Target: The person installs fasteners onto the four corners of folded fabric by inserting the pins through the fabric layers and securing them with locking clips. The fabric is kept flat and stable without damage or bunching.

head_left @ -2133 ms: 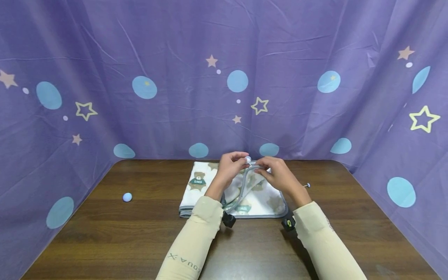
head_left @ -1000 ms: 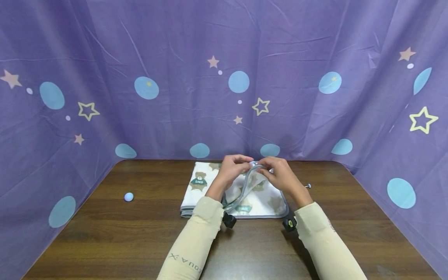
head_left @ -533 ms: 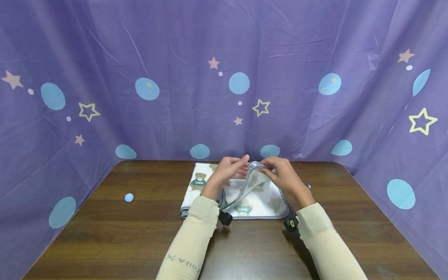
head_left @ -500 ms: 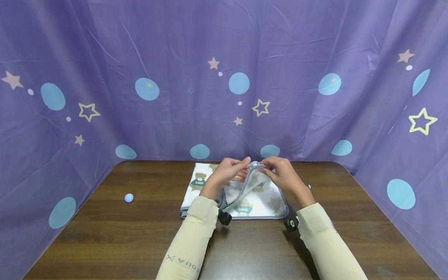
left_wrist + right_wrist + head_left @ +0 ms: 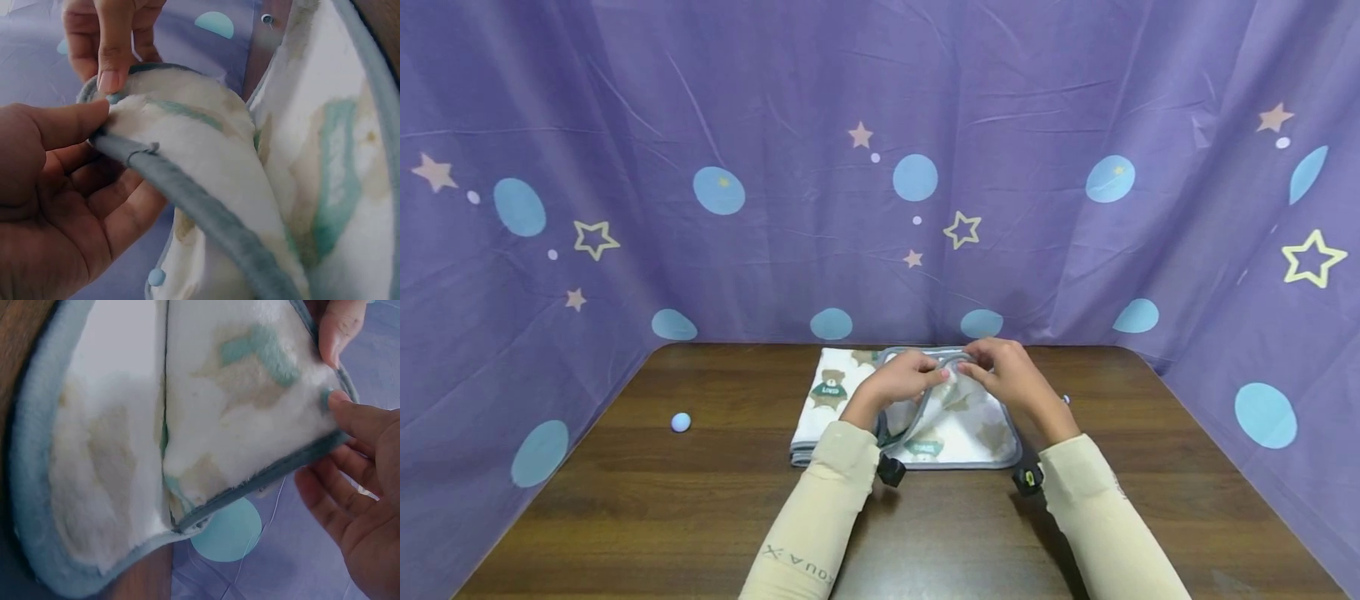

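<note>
A folded white blanket (image 5: 925, 425) with brown bears and grey-blue edging lies on the table, one layer's edge raised between my hands. My left hand (image 5: 898, 379) pinches that edge, thumb on top and fingers beneath in the left wrist view. My right hand (image 5: 1007, 375) pinches the same edge close by, its thumb at a small blue round head (image 5: 326, 399) on the cloth. Both thumbs are close to that head in the left wrist view. Another blue round head (image 5: 156, 277) shows at a lower edge of the cloth. Whatever lies under the fingers is hidden.
A light-blue ball-like piece (image 5: 681, 422) lies on the wooden table (image 5: 625, 500) to the left. A small blue-headed pin (image 5: 1066, 400) lies beyond my right wrist. A purple curtain (image 5: 880, 250) with stars and dots hangs behind the table's far edge.
My left hand held a round-headed pin at the blanket's edge, then loosened its fingers beside it. It has since moved down and pinches the edge. My right hand keeps its hold almost in place.
</note>
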`<action>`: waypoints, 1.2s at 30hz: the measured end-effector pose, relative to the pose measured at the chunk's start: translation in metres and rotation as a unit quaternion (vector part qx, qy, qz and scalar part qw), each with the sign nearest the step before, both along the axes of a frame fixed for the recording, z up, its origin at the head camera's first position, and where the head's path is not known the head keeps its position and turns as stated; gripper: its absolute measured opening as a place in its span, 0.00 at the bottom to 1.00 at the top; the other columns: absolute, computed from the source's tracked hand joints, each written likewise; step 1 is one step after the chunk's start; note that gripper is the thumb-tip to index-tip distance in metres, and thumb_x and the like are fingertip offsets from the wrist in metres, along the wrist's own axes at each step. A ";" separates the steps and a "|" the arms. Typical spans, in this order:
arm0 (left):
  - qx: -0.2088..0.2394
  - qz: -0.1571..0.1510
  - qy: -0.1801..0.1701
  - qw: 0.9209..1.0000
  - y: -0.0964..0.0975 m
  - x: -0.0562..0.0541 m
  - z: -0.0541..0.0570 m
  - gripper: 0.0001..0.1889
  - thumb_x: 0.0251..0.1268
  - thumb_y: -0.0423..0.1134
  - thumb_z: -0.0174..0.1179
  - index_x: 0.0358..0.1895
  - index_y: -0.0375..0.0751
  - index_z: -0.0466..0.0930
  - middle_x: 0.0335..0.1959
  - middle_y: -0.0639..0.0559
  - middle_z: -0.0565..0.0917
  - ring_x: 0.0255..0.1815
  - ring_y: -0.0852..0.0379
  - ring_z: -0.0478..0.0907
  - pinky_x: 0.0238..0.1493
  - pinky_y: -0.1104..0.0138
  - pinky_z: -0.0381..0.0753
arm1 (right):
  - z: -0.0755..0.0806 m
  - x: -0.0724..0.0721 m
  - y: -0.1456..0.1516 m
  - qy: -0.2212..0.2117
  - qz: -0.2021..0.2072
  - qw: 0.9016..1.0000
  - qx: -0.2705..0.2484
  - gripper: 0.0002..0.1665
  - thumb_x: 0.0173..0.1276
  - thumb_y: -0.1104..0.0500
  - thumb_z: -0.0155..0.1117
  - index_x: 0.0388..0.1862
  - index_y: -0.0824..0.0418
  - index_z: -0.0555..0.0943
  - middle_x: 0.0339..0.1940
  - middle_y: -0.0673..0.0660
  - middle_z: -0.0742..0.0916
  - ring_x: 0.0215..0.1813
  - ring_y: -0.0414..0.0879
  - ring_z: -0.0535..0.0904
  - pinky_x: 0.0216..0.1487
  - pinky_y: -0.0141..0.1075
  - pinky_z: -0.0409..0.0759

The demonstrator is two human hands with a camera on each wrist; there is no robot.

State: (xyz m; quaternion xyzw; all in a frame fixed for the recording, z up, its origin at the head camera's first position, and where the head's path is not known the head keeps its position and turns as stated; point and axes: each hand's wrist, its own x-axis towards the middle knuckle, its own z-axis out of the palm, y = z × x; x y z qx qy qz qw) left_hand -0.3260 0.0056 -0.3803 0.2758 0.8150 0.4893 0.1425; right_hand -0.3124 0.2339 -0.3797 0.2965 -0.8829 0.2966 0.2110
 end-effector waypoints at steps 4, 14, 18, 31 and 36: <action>0.018 0.031 -0.012 0.999 -0.006 -0.005 -0.004 0.22 0.80 0.45 0.55 0.21 0.47 0.66 0.19 0.57 0.63 0.21 0.61 0.61 0.28 0.66 0.72 | 0.002 0.001 0.006 -0.046 -0.017 0.999 -0.005 0.07 0.68 0.56 0.74 0.39 0.59 0.88 0.27 0.46 0.86 0.31 0.40 0.80 0.35 0.37 0.80; 0.091 0.153 -0.048 0.983 -0.026 -0.019 -0.012 0.16 0.81 0.45 0.54 0.34 0.38 0.78 0.25 0.52 0.72 0.25 0.58 0.70 0.29 0.63 0.76 | 0.002 0.004 0.036 -0.131 -0.018 0.990 0.038 0.03 0.71 0.56 0.71 0.39 0.55 0.88 0.32 0.48 0.89 0.34 0.40 0.82 0.39 0.39 0.81; 0.098 0.195 -0.067 0.974 -0.033 -0.022 -0.015 0.13 0.80 0.41 0.56 0.41 0.35 0.83 0.32 0.49 0.77 0.31 0.56 0.77 0.34 0.61 0.84 | 0.003 0.006 0.046 -0.155 -0.025 0.987 0.031 0.05 0.71 0.57 0.70 0.41 0.57 0.88 0.35 0.50 0.89 0.37 0.42 0.83 0.42 0.40 0.82; 0.095 0.305 -0.131 0.938 -0.046 -0.025 -0.026 0.13 0.69 0.27 0.64 0.54 0.31 0.79 0.41 0.41 0.81 0.29 0.54 0.80 0.31 0.61 0.87 | 0.012 0.009 0.068 -0.164 -0.052 0.984 0.035 0.12 0.73 0.53 0.68 0.49 0.59 0.87 0.43 0.52 0.90 0.42 0.47 0.83 0.41 0.42 0.83; 0.041 0.332 -0.094 0.938 -0.043 -0.026 -0.025 0.14 0.58 0.23 0.69 0.46 0.31 0.80 0.38 0.39 0.82 0.21 0.54 0.82 0.27 0.62 0.87 | 0.013 0.011 0.071 -0.171 -0.047 0.983 0.052 0.14 0.73 0.54 0.69 0.49 0.62 0.86 0.42 0.53 0.90 0.43 0.46 0.84 0.44 0.43 0.83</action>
